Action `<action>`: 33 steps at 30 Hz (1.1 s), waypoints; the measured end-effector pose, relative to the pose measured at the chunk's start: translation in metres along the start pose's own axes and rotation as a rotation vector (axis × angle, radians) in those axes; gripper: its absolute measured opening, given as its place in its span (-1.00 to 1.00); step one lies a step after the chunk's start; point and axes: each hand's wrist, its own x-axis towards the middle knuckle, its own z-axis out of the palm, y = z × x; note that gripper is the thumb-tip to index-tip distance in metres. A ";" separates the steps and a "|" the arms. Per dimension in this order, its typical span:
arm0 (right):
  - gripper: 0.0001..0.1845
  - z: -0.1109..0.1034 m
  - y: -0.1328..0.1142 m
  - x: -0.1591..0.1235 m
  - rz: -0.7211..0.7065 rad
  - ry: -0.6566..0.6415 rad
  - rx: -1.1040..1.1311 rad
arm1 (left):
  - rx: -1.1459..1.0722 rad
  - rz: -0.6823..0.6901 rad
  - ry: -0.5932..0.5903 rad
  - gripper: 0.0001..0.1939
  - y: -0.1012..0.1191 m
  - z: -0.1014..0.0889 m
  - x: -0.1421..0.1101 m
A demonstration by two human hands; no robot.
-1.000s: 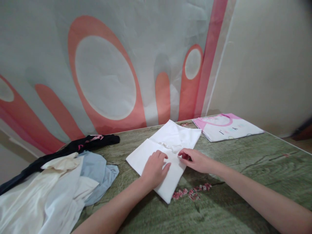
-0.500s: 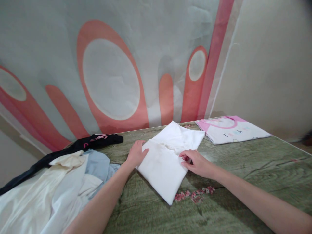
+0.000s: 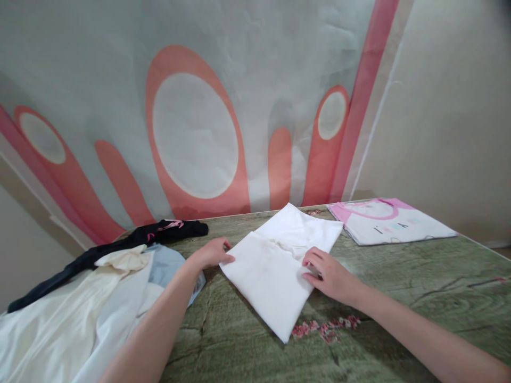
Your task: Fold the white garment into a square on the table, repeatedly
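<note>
A folded white shirt (image 3: pixel 267 287) lies at an angle on the wood-grain table, with a gathered, crumpled edge across its middle and a pointed corner at the far side. At its left corner is my left hand (image 3: pixel 209 252), thumb and fingers apart beside the edge. My right hand (image 3: pixel 331 276) rests by the shirt's right edge, its fingers curved and a gap showing between thumb and fingertips. Neither hand visibly grips the cloth.
On the left sits a loose heap of cream and pale blue clothes (image 3: pixel 75 319), with a black garment (image 3: pixel 139 236) behind it. A folded pink-and-white printed shirt (image 3: pixel 403 221) lies at the back right. A painted backdrop (image 3: pixel 255 80) stands behind the table (image 3: pixel 431 287).
My left hand has moved back off the shirt's top to its left corner. My right hand's fingers have spread a little at the right edge. The view has shifted slightly.
</note>
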 end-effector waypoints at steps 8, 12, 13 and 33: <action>-0.86 -0.005 0.003 0.002 -0.083 -0.017 -0.259 | -0.094 -0.073 -0.169 -0.30 0.004 0.003 -0.014; -0.85 -0.009 0.026 0.004 0.000 0.040 -0.287 | -0.124 0.009 -0.074 -0.10 0.016 0.017 -0.037; -0.85 -0.009 0.032 0.004 0.020 0.051 -0.270 | -0.127 0.039 -0.051 -0.07 0.020 0.021 -0.045; -0.73 -0.003 0.077 0.002 0.237 0.112 -0.106 | -0.725 0.153 -0.049 -0.63 0.019 0.061 -0.078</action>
